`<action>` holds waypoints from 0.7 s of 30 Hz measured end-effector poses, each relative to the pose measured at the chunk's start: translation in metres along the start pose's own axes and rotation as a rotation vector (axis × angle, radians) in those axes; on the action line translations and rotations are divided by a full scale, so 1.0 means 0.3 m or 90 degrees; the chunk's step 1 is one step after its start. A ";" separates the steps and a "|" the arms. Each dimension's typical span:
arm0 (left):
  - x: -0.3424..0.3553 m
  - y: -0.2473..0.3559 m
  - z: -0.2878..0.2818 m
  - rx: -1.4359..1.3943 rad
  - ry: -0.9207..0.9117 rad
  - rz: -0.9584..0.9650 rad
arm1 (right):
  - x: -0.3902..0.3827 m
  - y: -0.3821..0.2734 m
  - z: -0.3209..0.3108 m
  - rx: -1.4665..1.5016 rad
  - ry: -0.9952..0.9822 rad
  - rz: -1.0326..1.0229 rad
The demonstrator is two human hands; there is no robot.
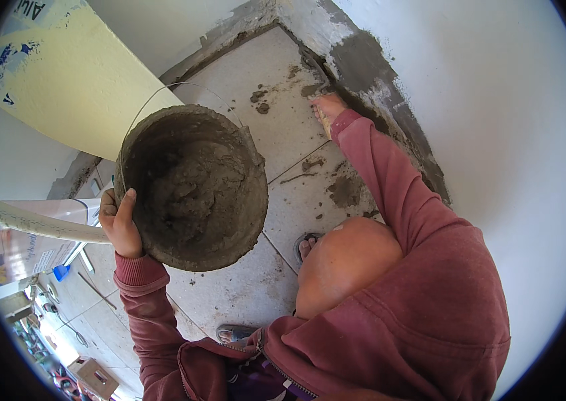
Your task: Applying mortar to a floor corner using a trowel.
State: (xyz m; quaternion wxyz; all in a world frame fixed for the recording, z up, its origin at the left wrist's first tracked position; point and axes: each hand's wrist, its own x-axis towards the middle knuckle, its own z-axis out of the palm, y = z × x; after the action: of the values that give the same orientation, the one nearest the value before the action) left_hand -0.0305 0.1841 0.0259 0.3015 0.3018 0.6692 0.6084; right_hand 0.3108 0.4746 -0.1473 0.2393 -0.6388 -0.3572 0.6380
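My left hand (121, 226) grips the left rim of a bucket (256, 230), thumb over the edge. The bucket is crusted with grey mortar, tilted so its inside shows, and wet mortar (206, 180) lies in it. Its thin wire handle (156, 93) stands up over the far side. My right hand (328, 107) reaches low to the foot of the right wall, fingers closed round a trowel (323, 79). The trowel's handle is mostly hidden by the hand, and its grey blade is hard to tell from the mortar along the wall.
Mortar clumps (260, 100) and smears lie on the tiled floor (229, 67). A grey mortar band (363, 63) runs along the wall's base. A large yellow panel (82, 73) stands at the far left, a pale hose (42, 224) below it. Tools and a wooden box (94, 379) lie lower left.
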 end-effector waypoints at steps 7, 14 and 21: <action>-0.036 0.032 0.052 0.039 0.008 0.027 | -0.040 0.066 -0.076 -0.054 0.007 -0.076; -0.035 0.030 0.067 -0.014 0.025 0.009 | -0.047 0.140 -0.127 -0.518 0.264 -0.465; -0.022 0.033 0.063 0.002 0.013 0.009 | -0.158 0.089 -0.146 -0.125 -0.012 0.005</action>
State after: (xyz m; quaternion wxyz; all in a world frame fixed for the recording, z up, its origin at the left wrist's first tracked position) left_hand -0.0113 0.1917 0.0344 0.2897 0.3009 0.6712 0.6124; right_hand 0.3615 0.4281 -0.1340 0.1696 -0.6542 -0.4178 0.6072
